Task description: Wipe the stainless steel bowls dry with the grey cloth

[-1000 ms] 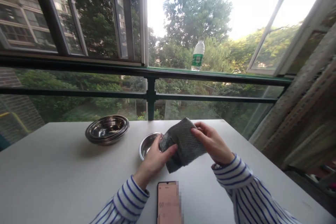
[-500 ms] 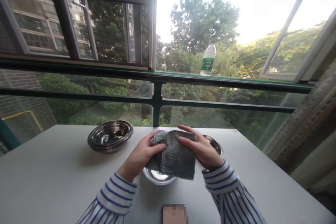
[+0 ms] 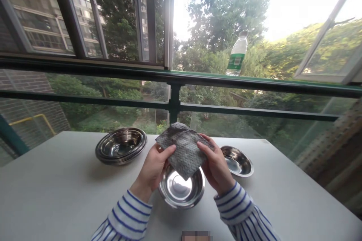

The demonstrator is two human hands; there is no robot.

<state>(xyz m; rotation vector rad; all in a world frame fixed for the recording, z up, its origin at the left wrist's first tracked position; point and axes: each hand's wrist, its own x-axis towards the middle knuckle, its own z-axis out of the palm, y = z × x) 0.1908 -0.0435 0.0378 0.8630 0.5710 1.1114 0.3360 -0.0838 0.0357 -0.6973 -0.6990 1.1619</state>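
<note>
Both hands hold a grey woven cloth (image 3: pixel 183 150) up over a shiny steel bowl (image 3: pixel 181 188) on the white table (image 3: pixel 56 196). My left hand (image 3: pixel 154 167) pinches the cloth's left edge, thumb on top. My right hand (image 3: pixel 216 165) grips its right edge. The cloth's lower corner hangs over the bowl's far rim. Striped sleeves cover both forearms.
A stack of steel bowls (image 3: pixel 121 145) sits at the table's far left. A single smaller steel bowl (image 3: pixel 237 160) lies just right of my right hand. A plastic water bottle (image 3: pixel 236 54) stands on the green window rail (image 3: pixel 254 83). A blurred phone (image 3: pixel 196 236) lies at the near edge.
The cloth has been lifted and spread flatter between both hands above the bowl. The view has shifted, so the bowl to the right now shows fully and the phone slid toward the bottom edge.
</note>
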